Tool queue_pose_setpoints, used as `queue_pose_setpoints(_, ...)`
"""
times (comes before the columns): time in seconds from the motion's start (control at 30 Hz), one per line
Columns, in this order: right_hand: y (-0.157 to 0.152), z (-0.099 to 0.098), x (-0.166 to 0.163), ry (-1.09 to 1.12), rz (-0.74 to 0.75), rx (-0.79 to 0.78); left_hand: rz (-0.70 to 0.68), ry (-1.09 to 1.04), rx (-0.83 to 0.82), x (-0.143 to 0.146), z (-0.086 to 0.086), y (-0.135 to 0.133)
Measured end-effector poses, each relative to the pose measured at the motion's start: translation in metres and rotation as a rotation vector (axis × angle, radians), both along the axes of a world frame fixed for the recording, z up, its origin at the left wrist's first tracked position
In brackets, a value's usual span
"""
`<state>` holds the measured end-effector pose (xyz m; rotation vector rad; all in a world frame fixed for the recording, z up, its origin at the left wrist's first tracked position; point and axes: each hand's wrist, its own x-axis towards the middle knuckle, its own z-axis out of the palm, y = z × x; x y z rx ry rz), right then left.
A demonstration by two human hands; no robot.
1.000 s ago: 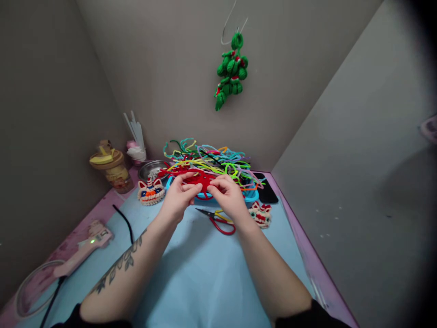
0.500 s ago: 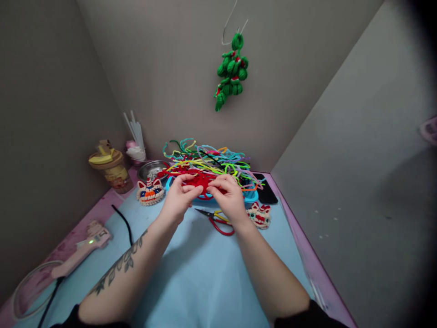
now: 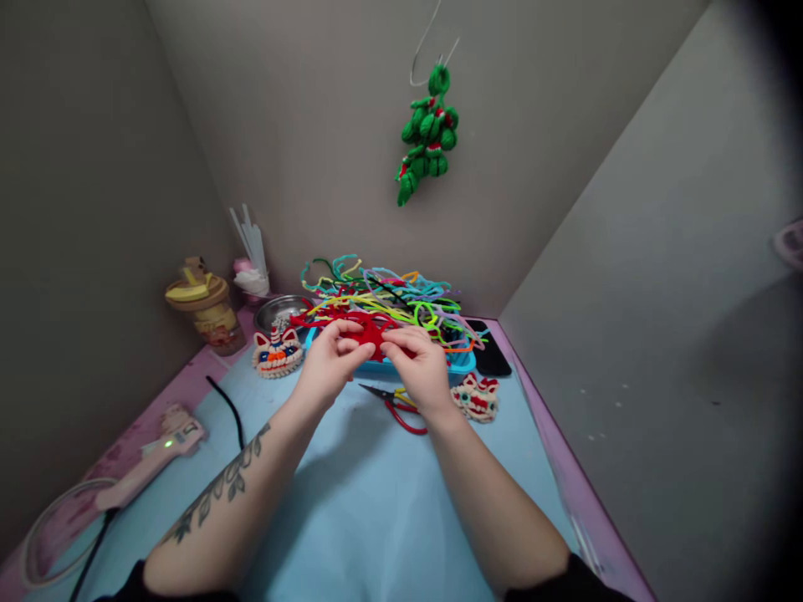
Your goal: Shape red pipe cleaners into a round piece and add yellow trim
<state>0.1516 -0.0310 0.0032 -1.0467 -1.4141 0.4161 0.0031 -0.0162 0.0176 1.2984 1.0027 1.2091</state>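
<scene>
The 2 hands are positioned above the far part of the desk [image 3: 568,464], in front of a blue basket [image 3: 462,363] of multicolored pipe cleaners [image 3: 401,288]. The red pipe-cleaner piece [image 3: 372,338] is located between the hands, raised off the blue mat [image 3: 376,510].

Left hand [image 3: 332,355]: thumb and fingers are closed on the left edge of the red piece. Right hand [image 3: 415,359]: thumb and fingers are closed on its right edge. The thumbs face each other with the middle of the piece exposed between them. Its detailed shape is too small to determine.

Scissors [image 3: 387,397] lie on the mat below the hands, blades pointing left; the right wrist partly covers the handles. 2 lion-head figures flank the hands: the left figure [image 3: 277,356] stands near the left hand; the right figure [image 3: 478,400] lies beside the right wrist. A glue gun [image 3: 164,456] with a lit green indicator rests at the left, well apart from the hands.
</scene>
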Motion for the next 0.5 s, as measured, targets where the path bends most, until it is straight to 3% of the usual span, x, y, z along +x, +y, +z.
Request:
queue_pose_setpoints(0.2,-0.0003,0.0035,0.0017,-0.085,0.056,0.007,-0.017,-0.013,-0.011,-0.0050,0.0008,0.0011)
queue_pose_setpoints(0.37,0.0021,0.0013,0.0033,-0.034,0.097,-0.027,-0.032,-0.045,0.063,-0.0051,-0.0012,0.0016)
queue_pose_setpoints(0.5,0.0010,0.0018,0.0027,-0.025,0.053,-0.043,-0.039,0.045,0.106,-0.0053,0.0027,-0.0018)
